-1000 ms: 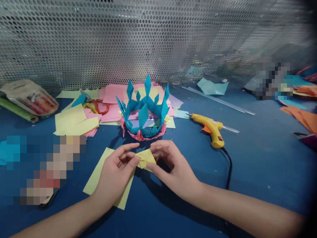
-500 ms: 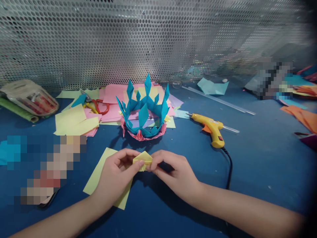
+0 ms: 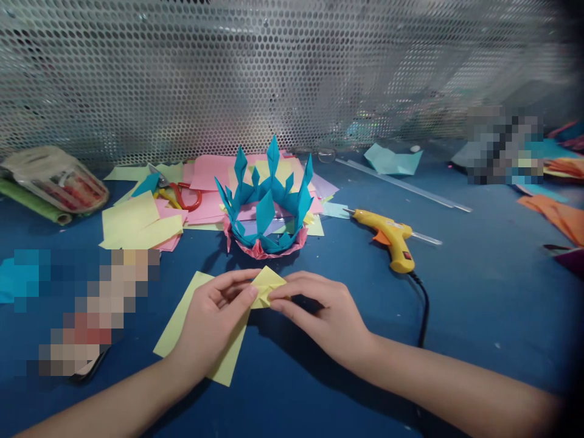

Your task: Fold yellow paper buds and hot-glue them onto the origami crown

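My left hand and my right hand both pinch a small folded yellow paper piece just above the blue table. Under my left hand lies a flat yellow paper sheet. Right behind the folded piece stands a blue paper crown with pointed tips on a pink paper base.
A yellow glue gun with a black cord lies to the right. Loose pink and yellow sheets, red-handled scissors and a plastic bag sit at the back left. Orange paper lies far right. A perforated metal screen closes the back.
The folded yellow piece has been turned between my fingers and now points upward; my hands stay in about the same place.
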